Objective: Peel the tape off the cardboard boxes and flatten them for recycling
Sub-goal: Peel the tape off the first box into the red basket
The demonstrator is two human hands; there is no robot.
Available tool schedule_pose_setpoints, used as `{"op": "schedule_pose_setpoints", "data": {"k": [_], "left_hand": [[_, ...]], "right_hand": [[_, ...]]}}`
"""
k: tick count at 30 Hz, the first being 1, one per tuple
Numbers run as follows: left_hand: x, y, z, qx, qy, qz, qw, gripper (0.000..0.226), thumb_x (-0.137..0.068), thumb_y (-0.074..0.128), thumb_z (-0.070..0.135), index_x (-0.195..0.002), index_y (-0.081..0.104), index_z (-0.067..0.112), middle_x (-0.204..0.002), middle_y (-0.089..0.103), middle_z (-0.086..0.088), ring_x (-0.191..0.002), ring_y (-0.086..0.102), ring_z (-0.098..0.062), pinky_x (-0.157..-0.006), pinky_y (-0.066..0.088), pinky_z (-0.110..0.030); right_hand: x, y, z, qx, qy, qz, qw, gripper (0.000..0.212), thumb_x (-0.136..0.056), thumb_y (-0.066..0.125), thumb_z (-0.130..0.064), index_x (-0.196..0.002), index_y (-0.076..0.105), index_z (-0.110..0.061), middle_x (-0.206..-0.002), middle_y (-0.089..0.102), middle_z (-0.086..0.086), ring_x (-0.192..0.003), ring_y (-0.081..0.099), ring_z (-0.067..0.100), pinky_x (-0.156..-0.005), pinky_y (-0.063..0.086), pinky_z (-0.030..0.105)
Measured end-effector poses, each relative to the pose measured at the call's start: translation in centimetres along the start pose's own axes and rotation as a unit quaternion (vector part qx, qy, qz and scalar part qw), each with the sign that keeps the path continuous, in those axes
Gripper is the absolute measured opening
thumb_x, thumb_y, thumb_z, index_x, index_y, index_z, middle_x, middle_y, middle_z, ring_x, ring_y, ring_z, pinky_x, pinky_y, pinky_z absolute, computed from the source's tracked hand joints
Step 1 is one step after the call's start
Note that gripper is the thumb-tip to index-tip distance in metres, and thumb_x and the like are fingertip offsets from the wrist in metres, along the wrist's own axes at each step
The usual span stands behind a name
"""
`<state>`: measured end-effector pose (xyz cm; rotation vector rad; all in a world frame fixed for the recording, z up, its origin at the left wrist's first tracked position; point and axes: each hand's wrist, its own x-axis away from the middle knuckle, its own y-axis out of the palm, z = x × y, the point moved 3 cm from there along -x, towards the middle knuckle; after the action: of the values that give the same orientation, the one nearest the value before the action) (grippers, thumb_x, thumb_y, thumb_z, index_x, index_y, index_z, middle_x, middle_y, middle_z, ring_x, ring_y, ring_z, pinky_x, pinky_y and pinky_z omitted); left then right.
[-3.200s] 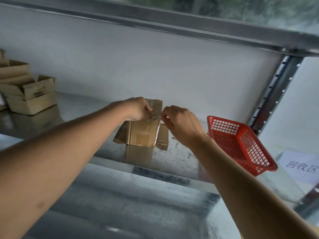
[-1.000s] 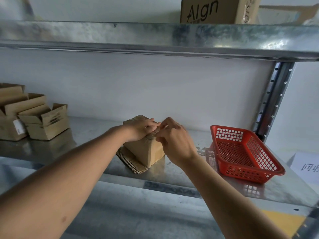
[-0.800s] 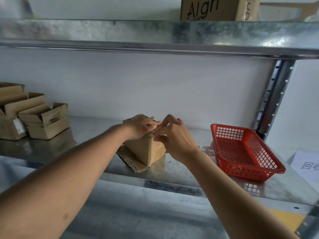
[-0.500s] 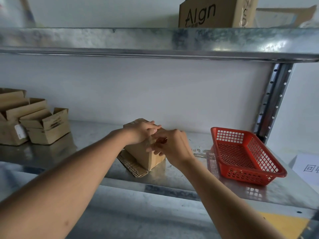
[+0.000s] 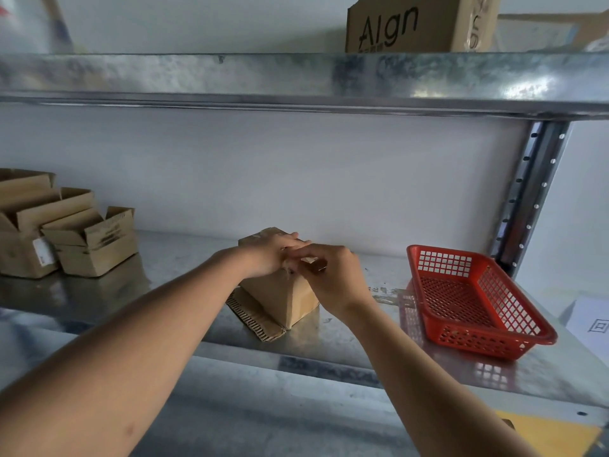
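Cardboard box (shelf edge near)

Left grip and right grip curled, touching
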<state>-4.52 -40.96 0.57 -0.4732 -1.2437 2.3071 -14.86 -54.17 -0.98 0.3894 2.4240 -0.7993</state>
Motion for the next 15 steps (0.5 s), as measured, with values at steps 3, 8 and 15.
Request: {"op": "schedule_pose_setpoints", "data": {"k": [3,8,15], "left_hand": [[-0.2,0.0,-0.2,-0.004,-0.031,0.016,0.999,0.039,-0.11,0.045,0.021,-0.144,0.058,0.035,-0.157,0.046,0.0,-0.146,0.04,-0.02,-0.118,0.028,-0.033],[0.1,0.0,0.2,-0.014,0.005,0.002,1.0,0.031,-0.102,0.047,0.042,-0.121,0.066,0.057,-0.163,0.038,0.009,-0.152,0.029,-0.018,-0.125,0.02,-0.045],[0.4,-0.4,0.4,-0.081,-0.024,-0.002,0.996,0.052,-0.097,0.055,0.046,-0.148,0.049,0.044,-0.165,0.03,0.017,-0.153,0.024,-0.016,-0.124,0.021,-0.04]], "right_hand": [[-0.3,-0.2,-0.6,0.047,-0.031,0.036,0.998,0.023,-0.083,0.084,-0.019,-0.098,0.082,-0.037,-0.098,0.064,-0.01,-0.073,0.055,-0.009,-0.071,0.039,0.006],[-0.1,0.4,-1.4,0.113,-0.078,0.011,0.99,0.021,-0.085,0.075,-0.012,-0.097,0.083,-0.027,-0.094,0.079,-0.004,-0.073,0.067,0.008,-0.073,0.052,0.025],[-0.2,0.6,-1.9,0.169,-0.077,-0.051,0.981,0.016,-0.08,0.078,-0.018,-0.095,0.075,-0.022,-0.092,0.075,0.0,-0.085,0.069,0.022,-0.074,0.056,0.04]]}}
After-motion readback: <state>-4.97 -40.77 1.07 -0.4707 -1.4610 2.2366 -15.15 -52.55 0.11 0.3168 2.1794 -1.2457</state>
